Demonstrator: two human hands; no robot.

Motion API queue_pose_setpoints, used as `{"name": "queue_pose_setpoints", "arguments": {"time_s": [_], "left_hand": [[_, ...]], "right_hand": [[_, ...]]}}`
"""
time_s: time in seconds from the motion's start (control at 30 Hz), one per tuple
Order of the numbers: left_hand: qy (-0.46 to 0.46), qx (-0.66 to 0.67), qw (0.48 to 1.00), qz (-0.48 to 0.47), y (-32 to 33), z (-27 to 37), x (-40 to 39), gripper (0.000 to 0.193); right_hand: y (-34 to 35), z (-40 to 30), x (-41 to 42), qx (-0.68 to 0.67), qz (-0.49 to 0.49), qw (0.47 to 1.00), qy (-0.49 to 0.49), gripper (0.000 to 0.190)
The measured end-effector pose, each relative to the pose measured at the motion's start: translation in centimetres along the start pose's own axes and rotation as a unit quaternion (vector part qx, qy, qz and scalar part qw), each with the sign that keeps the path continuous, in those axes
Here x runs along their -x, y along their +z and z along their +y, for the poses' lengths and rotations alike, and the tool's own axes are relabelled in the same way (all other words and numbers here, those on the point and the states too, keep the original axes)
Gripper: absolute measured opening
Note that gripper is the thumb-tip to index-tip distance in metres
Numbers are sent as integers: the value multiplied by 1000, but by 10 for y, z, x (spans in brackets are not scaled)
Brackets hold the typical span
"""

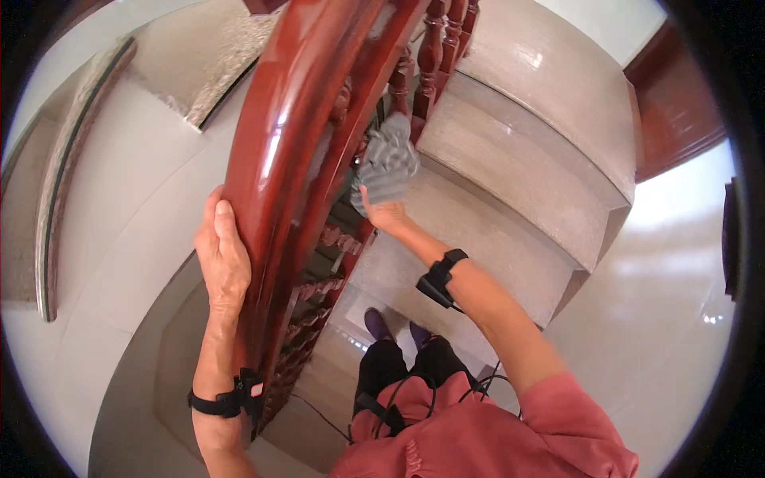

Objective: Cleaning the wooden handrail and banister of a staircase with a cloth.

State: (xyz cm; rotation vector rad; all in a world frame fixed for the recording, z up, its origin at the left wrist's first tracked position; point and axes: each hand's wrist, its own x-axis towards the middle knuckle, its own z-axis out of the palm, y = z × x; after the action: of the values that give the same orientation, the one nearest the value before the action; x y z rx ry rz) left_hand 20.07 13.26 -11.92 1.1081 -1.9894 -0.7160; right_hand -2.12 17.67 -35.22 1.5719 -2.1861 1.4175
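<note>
A polished red-brown wooden handrail (272, 137) runs from the top of the picture down its left-centre side. On the rail's outer side rests my left hand (224, 254), its fingers curled along the edge. A crumpled grey striped cloth (385, 164) is in my right hand (382, 209), against the turned wooden balusters (427, 66) below the rail. The cloth hides the fingertips and part of a baluster. Black straps with small devices are on both forearms.
Stone stair treads (514, 161) rise to the right of the balusters. My feet (388, 325) stand on a lower step. A stairwell drop lies left of the rail. Cables (317, 412) hang near my waist, and a white wall (663, 269) bounds the right side.
</note>
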Motion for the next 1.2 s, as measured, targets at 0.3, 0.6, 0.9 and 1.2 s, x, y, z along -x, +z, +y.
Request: {"name": "queue_pose_setpoints", "arguments": {"time_s": [0.3,0.6,0.9,1.2], "left_hand": [[16,-22,999,32,-16,-5,6,38],[23,101,975,196,-6,-25,12,31],[138,16,969,202,-29,29,29,38],[46,5,998,32,-2,39,-32,58]], "right_hand": [[-124,-94,-38,-144,-164,970,109,25],[-170,-232,-206,225,-14,917,-329,35],[-137,-274,-169,73,-319,915,-238,40],[-157,-205,-277,41,74,963,-257,19]]}}
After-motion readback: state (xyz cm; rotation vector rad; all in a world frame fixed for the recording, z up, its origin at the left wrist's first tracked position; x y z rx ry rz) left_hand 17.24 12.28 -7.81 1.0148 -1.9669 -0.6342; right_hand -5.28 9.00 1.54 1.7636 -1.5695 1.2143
